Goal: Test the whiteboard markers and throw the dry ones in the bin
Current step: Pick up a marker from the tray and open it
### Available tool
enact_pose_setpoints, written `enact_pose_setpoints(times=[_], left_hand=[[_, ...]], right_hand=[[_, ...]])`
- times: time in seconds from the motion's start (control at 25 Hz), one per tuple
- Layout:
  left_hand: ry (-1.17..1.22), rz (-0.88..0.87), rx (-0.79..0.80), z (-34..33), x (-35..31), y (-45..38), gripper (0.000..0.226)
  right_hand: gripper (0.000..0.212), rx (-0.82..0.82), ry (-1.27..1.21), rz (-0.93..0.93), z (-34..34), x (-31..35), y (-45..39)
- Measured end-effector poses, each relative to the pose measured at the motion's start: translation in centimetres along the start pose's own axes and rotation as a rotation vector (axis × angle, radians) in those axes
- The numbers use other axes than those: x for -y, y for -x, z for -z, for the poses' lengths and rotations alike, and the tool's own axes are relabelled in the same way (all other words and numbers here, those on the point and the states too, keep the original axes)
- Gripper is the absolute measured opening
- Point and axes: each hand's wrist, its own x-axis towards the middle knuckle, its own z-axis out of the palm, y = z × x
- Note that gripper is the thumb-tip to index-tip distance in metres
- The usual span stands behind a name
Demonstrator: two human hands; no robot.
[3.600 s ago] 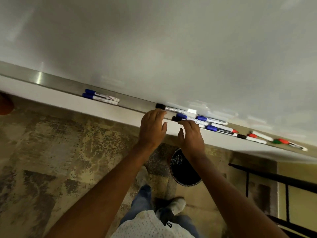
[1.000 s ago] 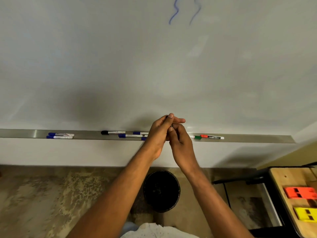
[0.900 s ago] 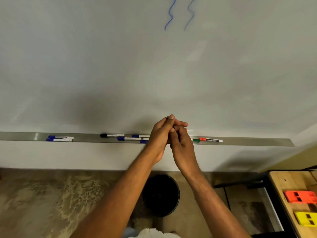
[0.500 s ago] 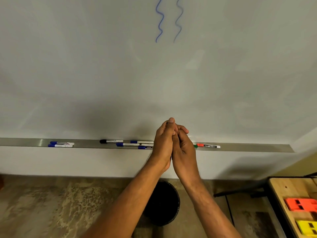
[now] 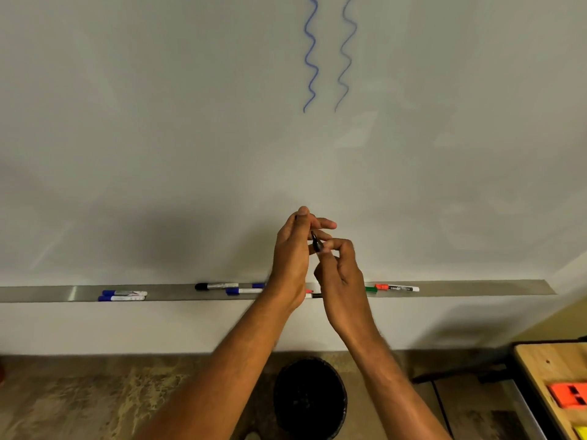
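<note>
I have the whiteboard (image 5: 158, 122) filling most of my view, rising behind and above my fingers. Two wavy blue lines (image 5: 327, 55) run down it well above my fingertips, side by side and apart from each other.

Below my fingers the metal tray (image 5: 47, 293) runs along the foot of the board, passing behind both wrists. Lower still, on the mottled floor (image 5: 79, 401), the black bin (image 5: 309, 398) stands between my forearms, almost straight under my hands. Off to the right of my right forearm I see the corner of a wooden table (image 5: 536, 369) with an orange block (image 5: 568, 395) on it.

My left hand (image 5: 293, 258) is raised in front of the board with the thumb up and the fingers reaching right; I cannot tell whether they hold anything. My right hand (image 5: 341, 274) is just beside it, touching or nearly so, its fingers curled and pinching a black marker (image 5: 316, 242), whose dark end pokes up between the two hands. The rest of its barrel is hidden in my grip.

On the tray, left of my left fingers, lie a black-capped marker (image 5: 216, 286) and a blue-capped marker (image 5: 243, 291) near the wrist, and two more blue markers (image 5: 124, 295) well apart further left. Right of my right fingers lie a green cap (image 5: 371, 289) and, just beside it, a red-capped marker (image 5: 397, 288). Between my wrists a bit of red and black (image 5: 313, 293) shows, too small to tell.
</note>
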Motion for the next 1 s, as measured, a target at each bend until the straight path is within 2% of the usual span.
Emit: enact_pose_setpoints(times=[0.16,0.28,0.4,0.56,0.72,0.8,0.92,1.0], left_hand=[[0.016,-0.052,-0.097,2.4,-3.8,-3.3,0.028],[0.077,-0.111,-0.098,3.9,-7.2,-5.3,0.025],[0.139,-0.191,-0.083,4.6,-10.2,-6.8,0.030],[0.028,-0.359,-0.152,5.4,-14.5,-9.3,0.043],[-0.231,-0.604,-0.198,6.3,-18.0,-11.1,0.051],[-0.363,-0.760,-0.234,7.0,-19.6,-12.0,0.044],[-0.542,-1.121,-0.312,7.8,-22.1,-13.9,0.024],[-0.658,-1.316,-0.339,8.0,-23.7,-15.6,0.020]], right_hand=[[0.009,-0.085,-0.015,-0.012,-0.3,2.5,-2.4],[0.011,-0.109,-0.089,0.052,-0.5,5.7,-4.6],[0.016,-0.115,-0.087,0.160,-0.5,8.1,-6.7],[0.024,-0.207,-0.123,0.332,-0.8,12.0,-9.6],[0.020,-0.321,-0.155,0.488,-0.5,15.9,-12.3],[0.018,-0.379,-0.146,0.574,-0.4,17.7,-13.3],[0.010,-0.457,-0.181,0.674,-0.8,20.4,-14.2],[0.008,-0.532,-0.208,0.731,-1.0,22.1,-14.8]])
